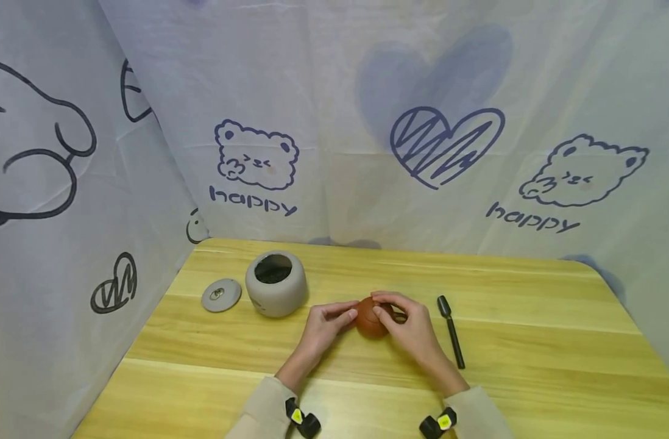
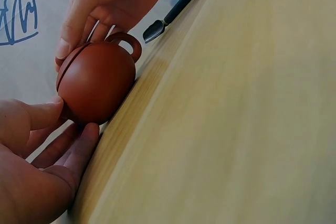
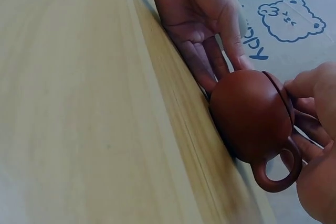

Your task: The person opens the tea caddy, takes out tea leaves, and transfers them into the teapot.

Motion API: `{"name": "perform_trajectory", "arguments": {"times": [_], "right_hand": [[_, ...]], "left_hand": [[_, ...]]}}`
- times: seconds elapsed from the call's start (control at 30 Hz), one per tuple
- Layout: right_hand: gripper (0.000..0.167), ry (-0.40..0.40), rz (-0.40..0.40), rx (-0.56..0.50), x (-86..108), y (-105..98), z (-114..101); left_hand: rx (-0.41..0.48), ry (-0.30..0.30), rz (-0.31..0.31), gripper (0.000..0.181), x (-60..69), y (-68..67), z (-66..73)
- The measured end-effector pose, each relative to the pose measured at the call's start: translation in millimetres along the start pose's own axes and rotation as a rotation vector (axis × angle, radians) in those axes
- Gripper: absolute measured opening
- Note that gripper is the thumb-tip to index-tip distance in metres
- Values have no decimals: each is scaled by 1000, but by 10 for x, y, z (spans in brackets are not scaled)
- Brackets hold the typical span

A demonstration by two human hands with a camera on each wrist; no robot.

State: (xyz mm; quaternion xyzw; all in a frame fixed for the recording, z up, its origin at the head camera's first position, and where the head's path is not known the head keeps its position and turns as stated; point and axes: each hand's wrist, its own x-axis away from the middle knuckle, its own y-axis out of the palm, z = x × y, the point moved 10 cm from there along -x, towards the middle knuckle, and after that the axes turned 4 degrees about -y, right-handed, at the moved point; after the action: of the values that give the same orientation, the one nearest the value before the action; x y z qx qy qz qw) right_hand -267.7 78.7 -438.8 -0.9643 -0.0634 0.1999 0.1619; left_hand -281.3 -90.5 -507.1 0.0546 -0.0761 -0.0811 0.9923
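A small round reddish-brown clay teapot [image 1: 371, 327] stands on the wooden table between both hands, with its lid [image 2: 65, 66] seated on top. My left hand [image 1: 325, 329] holds the pot's left side, thumb and fingertips about the spout, which is mostly hidden. From above, my right hand [image 1: 417, 328] holds the lid with thumb and fingers. The looped handle [image 3: 295, 171] sticks out on the right, below that hand, and the lid's knob is covered by the fingers.
To the left stands a grey canister [image 1: 282, 297], uncovered and dark inside, with a round grey lid [image 1: 225, 300] with a small ring lying beside it. A black scoop [image 1: 453, 338] lies right of the right hand. Patterned cloth [image 1: 345, 183] hangs behind the table [image 1: 532, 341].
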Motion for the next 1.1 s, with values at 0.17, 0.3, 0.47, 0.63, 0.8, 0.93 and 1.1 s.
{"name": "perform_trajectory", "arguments": {"times": [0.17, 0.3, 0.47, 0.63, 0.8, 0.93, 1.1], "right_hand": [[22, -7, 0, -9, 3, 28, 176], [24, -7, -13, -26, 6, 35, 174], [26, 24, -16, -38, -1, -13, 129], [24, -14, 2, -28, -62, -113, -17], [25, -91, 33, -32, -169, -204, -201], [25, -108, 48, -98, -253, -208, -300], [24, -148, 73, -169, -372, -161, -429]], "left_hand": [[-12, 0, 1, 27, 13, -22, 0], [-11, 0, 4, 27, 27, -44, 0], [-43, 21, 2, 27, 30, -54, 61], [-141, 99, 22, 28, 53, -101, 320], [-265, 182, 76, 25, 109, -214, 672], [-274, 207, 75, 25, 181, -292, 921], [-299, 308, 84, 26, 280, -379, 1240]]}}
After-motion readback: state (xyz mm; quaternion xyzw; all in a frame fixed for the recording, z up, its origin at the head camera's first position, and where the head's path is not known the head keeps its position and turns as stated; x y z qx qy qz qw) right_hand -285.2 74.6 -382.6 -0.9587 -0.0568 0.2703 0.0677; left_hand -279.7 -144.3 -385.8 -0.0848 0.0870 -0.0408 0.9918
